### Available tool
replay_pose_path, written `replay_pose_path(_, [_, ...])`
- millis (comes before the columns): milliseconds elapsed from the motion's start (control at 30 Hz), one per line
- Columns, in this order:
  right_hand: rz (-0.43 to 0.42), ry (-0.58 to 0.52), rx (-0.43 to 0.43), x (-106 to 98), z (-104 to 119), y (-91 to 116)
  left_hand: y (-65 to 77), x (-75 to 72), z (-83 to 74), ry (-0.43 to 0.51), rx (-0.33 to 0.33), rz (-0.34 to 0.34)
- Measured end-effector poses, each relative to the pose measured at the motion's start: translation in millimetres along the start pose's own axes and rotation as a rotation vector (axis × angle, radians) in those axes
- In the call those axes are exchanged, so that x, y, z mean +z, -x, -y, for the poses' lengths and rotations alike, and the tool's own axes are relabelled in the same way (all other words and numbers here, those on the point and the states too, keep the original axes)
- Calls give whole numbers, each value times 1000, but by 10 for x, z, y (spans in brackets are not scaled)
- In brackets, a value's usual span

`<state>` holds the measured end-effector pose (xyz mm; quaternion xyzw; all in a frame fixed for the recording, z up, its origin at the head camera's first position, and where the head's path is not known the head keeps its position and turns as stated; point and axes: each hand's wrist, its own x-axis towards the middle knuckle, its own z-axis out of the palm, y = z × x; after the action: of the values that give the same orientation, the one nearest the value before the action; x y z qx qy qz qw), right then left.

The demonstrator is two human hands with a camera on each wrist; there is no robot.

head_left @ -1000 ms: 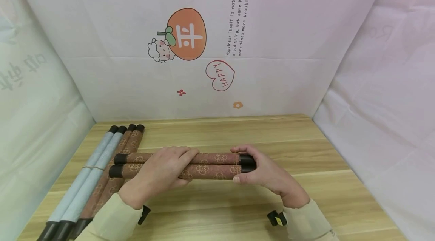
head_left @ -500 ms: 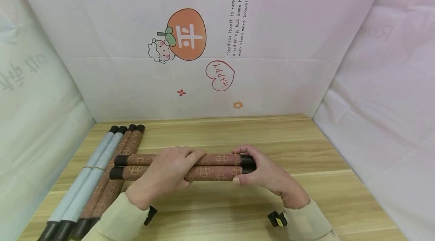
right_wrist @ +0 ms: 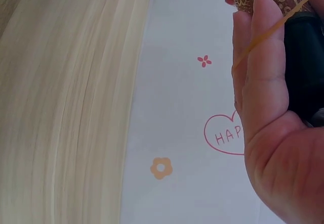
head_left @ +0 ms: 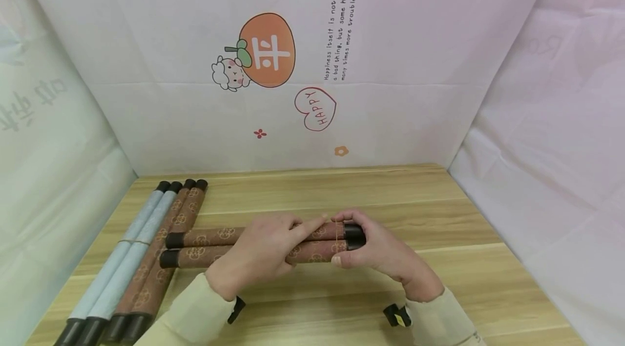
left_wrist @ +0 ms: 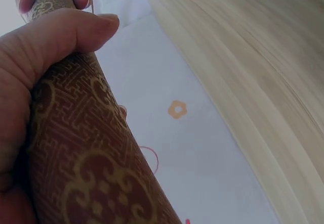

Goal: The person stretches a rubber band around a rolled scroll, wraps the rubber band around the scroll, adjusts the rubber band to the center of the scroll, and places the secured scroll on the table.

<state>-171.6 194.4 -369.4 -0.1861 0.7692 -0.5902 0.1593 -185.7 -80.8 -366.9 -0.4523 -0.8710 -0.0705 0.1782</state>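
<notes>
A brown scroll (head_left: 207,254) with gold flower motifs, wound as two side-by-side rolls with black end caps, lies crosswise before me. My left hand (head_left: 268,251) grips it near the middle from above; the left wrist view shows its thumb over the patterned cloth (left_wrist: 96,148). At the right end, my right hand (head_left: 383,251) curves its fingers and thumb around the black caps (head_left: 354,232). An orange rubber band (head_left: 337,235) crosses both rolls there, stretched over the right fingers, as the band (right_wrist: 273,30) shows in the right wrist view. The palm side hides part of the caps.
On the left of the wooden table (head_left: 390,194) lie a pale blue double-rolled scroll (head_left: 122,259), tied with a thin band, and another brown scroll (head_left: 183,213) beside it. The held scroll's left end overlaps the brown one. Printed white cloth (head_left: 390,91) walls the back and sides.
My left hand has slid right along the scroll toward the right hand. The scroll's left end has shifted slightly nearer me. The right hand stays almost in place with the rubber band.
</notes>
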Motion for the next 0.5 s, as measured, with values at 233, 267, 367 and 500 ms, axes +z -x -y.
replay_pose_path(233, [-7, 132, -52, 34, 5, 4, -67, 32, -71, 44, 9, 63])
replay_pose_path(267, [-9, 162, -55, 36, 8, 1, -72, 37, -77, 51, 7, 67])
replay_pose_path(367, [-15, 183, -53, 46, 8, -5, -74, 34, -89, 71, -9, 74])
replay_pose_path(500, [-8, 151, -68, 53, -14, -9, -65, 15, -87, 70, -26, 77])
